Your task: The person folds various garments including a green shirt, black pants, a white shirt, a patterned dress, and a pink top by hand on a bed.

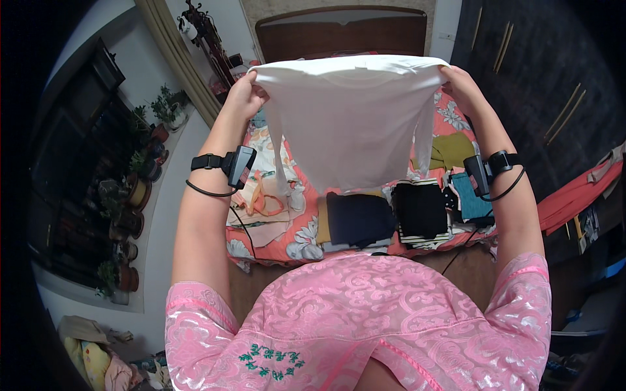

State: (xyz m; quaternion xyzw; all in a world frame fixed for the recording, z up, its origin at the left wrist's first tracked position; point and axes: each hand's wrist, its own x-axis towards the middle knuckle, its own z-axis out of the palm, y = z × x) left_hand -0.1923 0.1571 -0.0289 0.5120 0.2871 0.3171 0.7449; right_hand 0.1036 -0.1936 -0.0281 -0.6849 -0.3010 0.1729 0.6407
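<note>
A white long-sleeved shirt [345, 124] is held up by its shoulders, its body and sleeves hanging over the bed [303, 244]. My left hand [248, 91] pinches its top left corner; my right hand [458, 85] grips the top right one, fingertips partly behind the cloth. Below it are folded piles: navy clothes [358, 218] over mustard, black clothes [420, 212] over striped ones, and a teal piece [475, 195]. An olive garment [443, 150] lies behind them, and a pale, peach-strapped garment [257, 218] at the left.
A dark headboard [342, 39] is at the back, beside a coat stand [215, 58]. Potted plants [134, 212] line the windowsill on the left. Dark wardrobe doors [521, 78] and hanging red clothing [567, 202] are on the right. Heaped fabrics [98, 362] sit at lower left.
</note>
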